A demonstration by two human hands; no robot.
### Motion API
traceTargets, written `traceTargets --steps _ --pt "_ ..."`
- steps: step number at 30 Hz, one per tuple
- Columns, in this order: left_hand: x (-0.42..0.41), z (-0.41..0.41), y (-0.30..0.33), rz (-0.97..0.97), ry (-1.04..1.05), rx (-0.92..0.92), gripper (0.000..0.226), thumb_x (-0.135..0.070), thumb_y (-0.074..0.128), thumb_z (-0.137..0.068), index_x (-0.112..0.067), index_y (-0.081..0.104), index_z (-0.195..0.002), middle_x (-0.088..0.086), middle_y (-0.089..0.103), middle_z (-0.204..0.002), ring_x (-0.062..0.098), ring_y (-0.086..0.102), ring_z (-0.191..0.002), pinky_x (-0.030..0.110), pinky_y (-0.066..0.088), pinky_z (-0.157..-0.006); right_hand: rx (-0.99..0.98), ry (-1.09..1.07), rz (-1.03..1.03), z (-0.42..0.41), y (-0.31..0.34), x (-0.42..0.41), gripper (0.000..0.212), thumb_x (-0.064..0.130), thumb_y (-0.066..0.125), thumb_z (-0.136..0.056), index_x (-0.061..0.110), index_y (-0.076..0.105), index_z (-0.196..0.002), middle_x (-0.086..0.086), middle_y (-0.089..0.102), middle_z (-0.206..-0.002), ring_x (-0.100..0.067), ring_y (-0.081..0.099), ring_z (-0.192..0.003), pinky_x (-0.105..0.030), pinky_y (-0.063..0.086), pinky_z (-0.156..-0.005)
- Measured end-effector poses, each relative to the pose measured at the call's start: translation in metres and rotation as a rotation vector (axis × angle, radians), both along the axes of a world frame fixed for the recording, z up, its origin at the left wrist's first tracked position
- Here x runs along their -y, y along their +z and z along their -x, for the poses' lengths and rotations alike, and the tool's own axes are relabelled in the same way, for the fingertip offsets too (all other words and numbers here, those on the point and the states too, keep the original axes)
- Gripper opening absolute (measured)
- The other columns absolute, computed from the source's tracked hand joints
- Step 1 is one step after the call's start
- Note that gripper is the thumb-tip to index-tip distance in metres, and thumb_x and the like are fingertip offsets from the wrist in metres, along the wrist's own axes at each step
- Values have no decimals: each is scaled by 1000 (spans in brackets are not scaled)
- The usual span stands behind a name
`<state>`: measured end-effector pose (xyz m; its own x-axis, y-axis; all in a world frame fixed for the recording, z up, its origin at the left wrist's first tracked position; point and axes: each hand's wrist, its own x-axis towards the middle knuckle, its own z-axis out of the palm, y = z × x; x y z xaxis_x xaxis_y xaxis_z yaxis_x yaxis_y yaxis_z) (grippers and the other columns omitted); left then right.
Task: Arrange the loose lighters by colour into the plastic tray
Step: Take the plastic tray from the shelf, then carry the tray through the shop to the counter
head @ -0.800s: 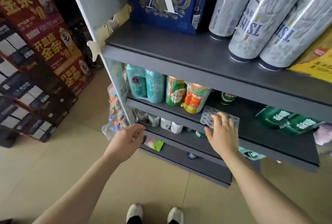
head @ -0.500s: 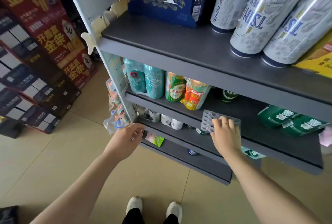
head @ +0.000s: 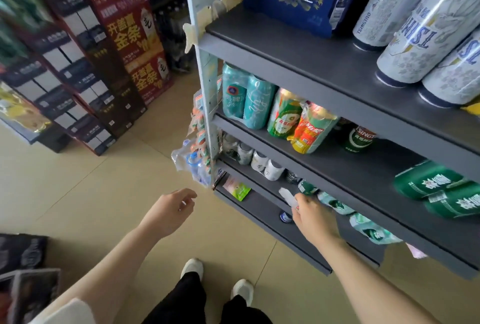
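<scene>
The right hand point(head: 313, 219) is curled around a pale, translucent plastic tray point(head: 287, 196), holding it edge-on just off the front edge of the third shelf point(head: 259, 186) of a grey shelving unit. Only a narrow blurred sliver of the tray shows above the fingers, so its compartments cannot be read. The left hand point(head: 171, 209) hangs over the tiled floor point(head: 78, 188), well apart from the shelves, fingers loosely curled and holding nothing.

No loose lighters are visible anywhere in view, so the sorting itself looks not yet begun; this appears to be the fetching of the tray.

Just beside the right hand lie green-and-white packets point(head: 335, 204) along the same shelf edge, and a small blue-rimmed can point(head: 285, 216) sits on the bottom shelf below it. White mugs point(head: 267, 165) stand further left on the third shelf.

The likely risks: a light, thin tray held by one edge could flex or slip, and the wrist passing the overhanging packets could drag one off the shelf edge onto the floor.
</scene>
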<state>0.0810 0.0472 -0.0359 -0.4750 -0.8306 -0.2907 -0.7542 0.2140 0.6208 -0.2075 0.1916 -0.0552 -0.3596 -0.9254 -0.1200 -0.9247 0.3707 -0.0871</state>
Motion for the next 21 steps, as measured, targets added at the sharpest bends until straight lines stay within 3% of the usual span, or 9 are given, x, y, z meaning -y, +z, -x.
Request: traceTargets --steps 3,5,9,15,18,21 --pt "-17 -53 -22 -67 118 107 22 -15 51 -86 -16 61 -106 -2 63 -91 17 57 -78 22 37 -67 150 6 -229 -22 -11 19 10 20 44 -92 12 40 -95 -7 65 -103 -27 60 -80 -28 37 -54" --pt "-24 -88 -34 -108 191 171 23 -18 51 -87 -16 61 -107 -1 66 -95 17 60 -83 23 40 -71 197 72 -307 -43 -15 41 8 19 40 -93 12 36 -96 -10 64 -107 -27 57 -79 -29 37 -56" --pt "-23 -147 -47 -156 403 235 21 -18 52 -86 -17 63 -104 5 68 -97 22 61 -88 27 44 -74 178 296 -362 -93 -18 109 26 18 38 -92 10 38 -116 -14 63 -105 -32 61 -87 -32 37 -58" --pt "15 -221 -56 -153 636 185 21 -17 50 -86 -16 63 -103 3 66 -98 20 60 -89 26 43 -75 208 559 -351 -195 -9 231 15 20 42 -90 10 41 -102 -13 63 -103 -33 60 -89 -34 39 -63" --pt "52 -266 -57 -173 692 176 22 -20 50 -87 -17 61 -105 2 65 -102 18 59 -89 25 42 -74 218 637 -371 -253 -3 298 6 17 42 -89 15 36 -90 -10 58 -90 -28 53 -77 -32 36 -56" --pt "97 -316 -48 -183 705 196 24 -20 50 -86 -17 61 -108 2 65 -105 17 60 -91 29 48 -79 167 710 -384 -309 2 364 12 13 41 -86 18 31 -85 -12 63 -96 -31 57 -81 -32 35 -53"
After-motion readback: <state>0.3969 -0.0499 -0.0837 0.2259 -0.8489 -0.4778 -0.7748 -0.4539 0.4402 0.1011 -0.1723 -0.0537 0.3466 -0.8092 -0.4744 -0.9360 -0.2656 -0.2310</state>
